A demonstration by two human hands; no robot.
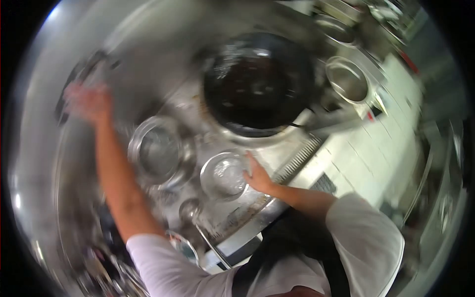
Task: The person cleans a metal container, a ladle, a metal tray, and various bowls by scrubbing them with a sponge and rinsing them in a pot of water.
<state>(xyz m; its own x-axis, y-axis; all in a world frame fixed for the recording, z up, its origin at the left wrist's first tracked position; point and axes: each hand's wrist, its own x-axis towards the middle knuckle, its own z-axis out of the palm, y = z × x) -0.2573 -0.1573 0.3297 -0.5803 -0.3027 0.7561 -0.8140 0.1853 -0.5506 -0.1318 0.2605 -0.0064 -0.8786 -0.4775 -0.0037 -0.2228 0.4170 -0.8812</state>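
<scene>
My right hand (258, 174) grips the right rim of a shiny metal bowl (212, 184) on the steel stove top. The bowl holds something clear or pale, perhaps water, that I cannot make out. Up at the left, my left hand (90, 101) reaches to a dark, curved fixture (67, 94) by the steel wall. Motion smears its fingers, so its grip does not show. Between my arms stands a round metal pot (136, 148) with greyish contents. Beyond the bowl sits a large black wok (235, 106) with a wet shine inside.
A ladle (190, 210) lies near the counter's front edge, its handle toward me. Metal containers (349, 79) stand at the upper right, beside a white tiled floor (341, 163). A slotted grate (299, 158) runs along the stove's edge. Utensils (106, 265) crowd the lower left.
</scene>
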